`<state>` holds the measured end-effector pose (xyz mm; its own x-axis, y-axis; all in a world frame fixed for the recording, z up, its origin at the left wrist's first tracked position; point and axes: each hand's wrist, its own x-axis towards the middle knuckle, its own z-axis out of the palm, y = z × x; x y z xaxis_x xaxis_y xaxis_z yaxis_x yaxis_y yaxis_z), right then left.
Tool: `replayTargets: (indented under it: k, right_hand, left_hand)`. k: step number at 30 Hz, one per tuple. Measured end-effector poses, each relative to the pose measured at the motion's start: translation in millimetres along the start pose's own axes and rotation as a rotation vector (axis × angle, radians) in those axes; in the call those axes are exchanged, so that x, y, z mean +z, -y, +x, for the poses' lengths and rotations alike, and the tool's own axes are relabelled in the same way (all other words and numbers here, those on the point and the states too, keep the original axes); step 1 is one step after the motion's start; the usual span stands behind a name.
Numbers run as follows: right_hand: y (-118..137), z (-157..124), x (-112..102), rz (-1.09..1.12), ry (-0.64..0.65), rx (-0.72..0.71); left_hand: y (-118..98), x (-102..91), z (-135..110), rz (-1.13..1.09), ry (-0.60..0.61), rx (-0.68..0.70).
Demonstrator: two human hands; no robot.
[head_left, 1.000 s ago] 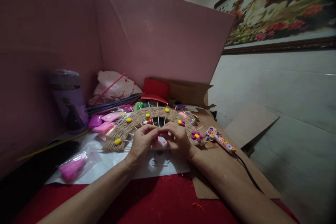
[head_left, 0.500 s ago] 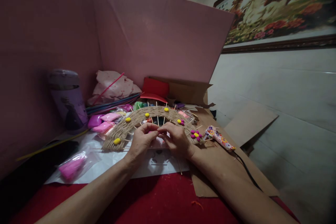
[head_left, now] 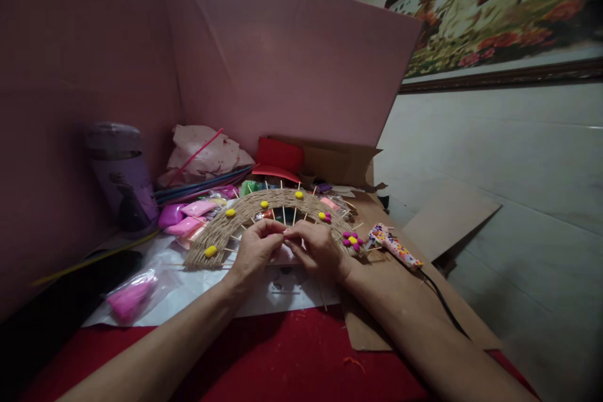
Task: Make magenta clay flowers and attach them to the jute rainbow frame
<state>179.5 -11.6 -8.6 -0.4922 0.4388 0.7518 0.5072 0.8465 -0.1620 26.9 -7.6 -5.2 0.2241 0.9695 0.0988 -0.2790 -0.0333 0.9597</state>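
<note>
My left hand [head_left: 257,248] and my right hand [head_left: 318,251] meet at the fingertips, both closed in a pinch. A little magenta clay showed at the left fingers half a second ago; the fingers now cover it. Just behind them lies a twine-wrapped arch [head_left: 249,204] with thin sticks poking out along both edges. Several yellow clay dots [head_left: 210,252] are spaced along it. Towards its right end, one clay flower [head_left: 352,240] has magenta petals around a yellow centre. Above that, another yellow dot [head_left: 322,216] has magenta petals on one side only.
Pink clay packets [head_left: 186,227] lie left of the arch, and a bagged pink lump [head_left: 129,298] nearer me. A patterned glue gun [head_left: 394,246] with a black cord rests on cardboard [head_left: 367,326] at right. A purple tumbler [head_left: 123,185] stands back left.
The magenta bit visible at my left fingers is now hidden. Both hands stay pinched together in nearly the same place, and the arch has not moved.
</note>
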Motion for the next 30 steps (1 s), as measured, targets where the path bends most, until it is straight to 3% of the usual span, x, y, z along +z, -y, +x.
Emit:
replayTargets:
  k: [3, 8, 11, 19, 30]
  right_hand:
    - [2.2, 0.3, -2.1, -0.008, -0.027, 0.052]
    - [-0.7, -0.1, -3.3, -0.002, -0.255, 0.302]
    - [-2.4, 0.6, -2.6, 0.102, -0.310, 0.366]
    - [7.2, 4.0, 0.2, 0.187, -0.254, 0.175]
    - [5.9, 3.2, -0.3, 0.177, -0.263, 0.158]
  left_hand:
    - [1.7, 0.0, 0.7, -0.055, -0.010, -0.020]
    - [-1.6, -5.3, 5.5, -0.154, -0.181, 0.063]
    - [-4.0, -7.6, 6.3, -0.153, -0.182, 0.075]
    - [-2.3, -4.1, 1.2, -0.074, 0.129, -0.064]
    - [-3.6, -4.6, 1.9, -0.165, 0.132, -0.127]
